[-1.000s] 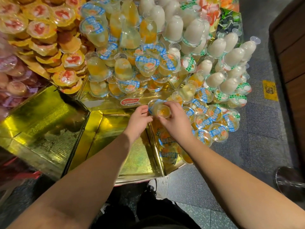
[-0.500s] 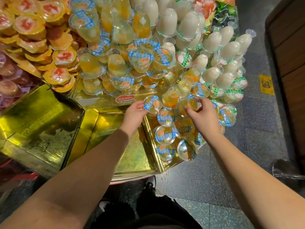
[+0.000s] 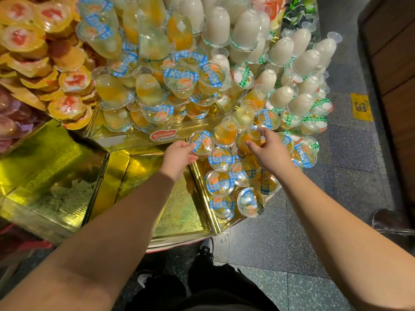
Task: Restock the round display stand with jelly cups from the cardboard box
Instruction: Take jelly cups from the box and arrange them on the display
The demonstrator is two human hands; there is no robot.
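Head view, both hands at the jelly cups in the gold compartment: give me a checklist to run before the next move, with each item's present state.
1. Left hand has hold of the blue-lidded cup: ok, fingers at its rim.
2. Right hand has hold of the orange cup: ok, fingers curled round it.
3. Both cups sit over the filled compartment: ok.
4. Neighbouring empty gold compartment free for stock: ok.
5. Cups at the outer edge stable: cannot tell.
6. Cardboard box within reach: cannot tell, not in view.
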